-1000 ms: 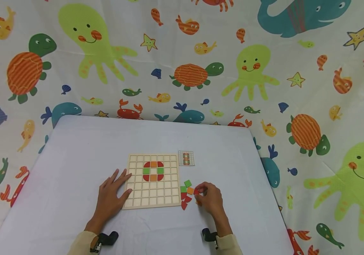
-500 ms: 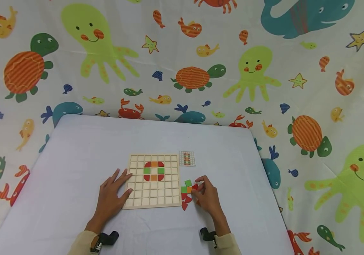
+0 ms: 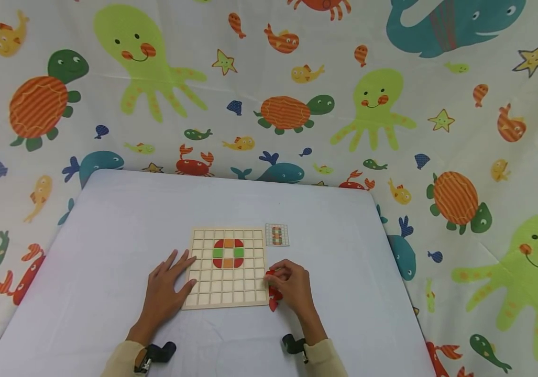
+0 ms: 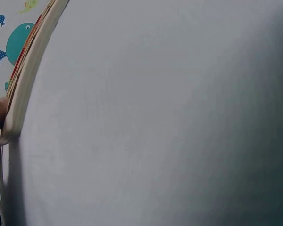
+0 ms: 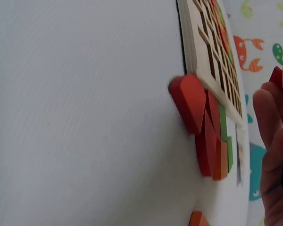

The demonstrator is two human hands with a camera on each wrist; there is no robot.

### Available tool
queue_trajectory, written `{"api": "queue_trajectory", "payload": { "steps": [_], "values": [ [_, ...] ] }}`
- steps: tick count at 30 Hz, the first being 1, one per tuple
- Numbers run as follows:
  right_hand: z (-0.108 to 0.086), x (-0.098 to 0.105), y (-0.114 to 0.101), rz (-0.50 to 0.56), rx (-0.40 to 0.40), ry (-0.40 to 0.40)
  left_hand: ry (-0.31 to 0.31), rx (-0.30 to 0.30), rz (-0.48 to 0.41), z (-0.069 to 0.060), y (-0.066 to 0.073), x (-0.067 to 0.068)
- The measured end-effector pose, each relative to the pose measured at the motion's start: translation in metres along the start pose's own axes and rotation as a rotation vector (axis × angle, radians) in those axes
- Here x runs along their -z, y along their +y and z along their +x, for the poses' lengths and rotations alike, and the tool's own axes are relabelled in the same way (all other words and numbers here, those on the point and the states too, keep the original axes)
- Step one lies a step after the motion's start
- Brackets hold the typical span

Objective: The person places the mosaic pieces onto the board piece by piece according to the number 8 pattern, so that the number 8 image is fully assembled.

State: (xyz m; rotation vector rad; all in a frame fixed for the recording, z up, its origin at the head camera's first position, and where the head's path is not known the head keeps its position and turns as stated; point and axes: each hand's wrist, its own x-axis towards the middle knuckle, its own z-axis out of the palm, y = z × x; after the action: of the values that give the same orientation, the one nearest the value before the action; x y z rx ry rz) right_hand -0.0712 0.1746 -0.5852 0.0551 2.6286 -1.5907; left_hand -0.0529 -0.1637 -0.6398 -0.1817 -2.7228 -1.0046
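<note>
My left hand point(image 3: 162, 290) rests at the left edge of a wooden grid board point(image 3: 223, 299), fingers spread and straight. In the left wrist view, a few fingertips touch the board's side. Near the board's right edge, my right hand point(image 3: 295, 288) pinches a small red tile point(image 5: 276, 75) between thumb and fingers. On the board lies a ring of red, orange and green tiles point(image 3: 218, 263). Below the right hand are loose red tiles point(image 5: 191, 101), a green tile point(image 5: 222, 122) and an orange tile point(image 5: 220, 160); the hand hides most of them in the head view.
A small pattern card point(image 3: 276, 235) lies beside the board's upper right corner. Another orange tile point(image 5: 197, 218) sits apart from the pile. The white-covered table point(image 3: 155, 209) meets a curtain point(image 3: 250, 68) printed with sea animals at the back.
My right hand has picked a red tile from the loose pile and moved left with it, to the board's right edge. The left hand has stayed in place.
</note>
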Motion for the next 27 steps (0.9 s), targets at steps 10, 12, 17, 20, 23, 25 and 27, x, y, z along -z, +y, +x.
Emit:
{"api": "queue_trajectory", "payload": {
  "steps": [10,12,17,20,23,25,27],
  "values": [
    [0.004,-0.015,-0.010,-0.041,0.082,-0.105,-0.001,0.008,0.005,0.000,-0.002,-0.002],
    [0.005,-0.018,-0.012,-0.053,0.087,-0.121,0.000,0.008,0.004,-0.001,-0.002,-0.001],
    [0.007,-0.027,-0.018,-0.026,0.062,-0.157,0.002,0.006,-0.002,-0.001,0.000,0.000],
    [0.009,-0.032,-0.023,-0.026,0.061,-0.169,0.000,0.008,0.001,0.000,0.000,0.001],
    [0.012,-0.037,-0.029,-0.059,0.079,-0.179,-0.002,0.009,0.006,0.000,0.001,0.001],
    [0.014,-0.041,-0.033,-0.094,0.100,-0.191,-0.003,0.013,0.002,0.000,0.001,0.002],
    [0.017,-0.045,-0.035,-0.134,0.129,-0.202,-0.001,0.013,0.003,0.000,0.002,0.002]
  ]
}}
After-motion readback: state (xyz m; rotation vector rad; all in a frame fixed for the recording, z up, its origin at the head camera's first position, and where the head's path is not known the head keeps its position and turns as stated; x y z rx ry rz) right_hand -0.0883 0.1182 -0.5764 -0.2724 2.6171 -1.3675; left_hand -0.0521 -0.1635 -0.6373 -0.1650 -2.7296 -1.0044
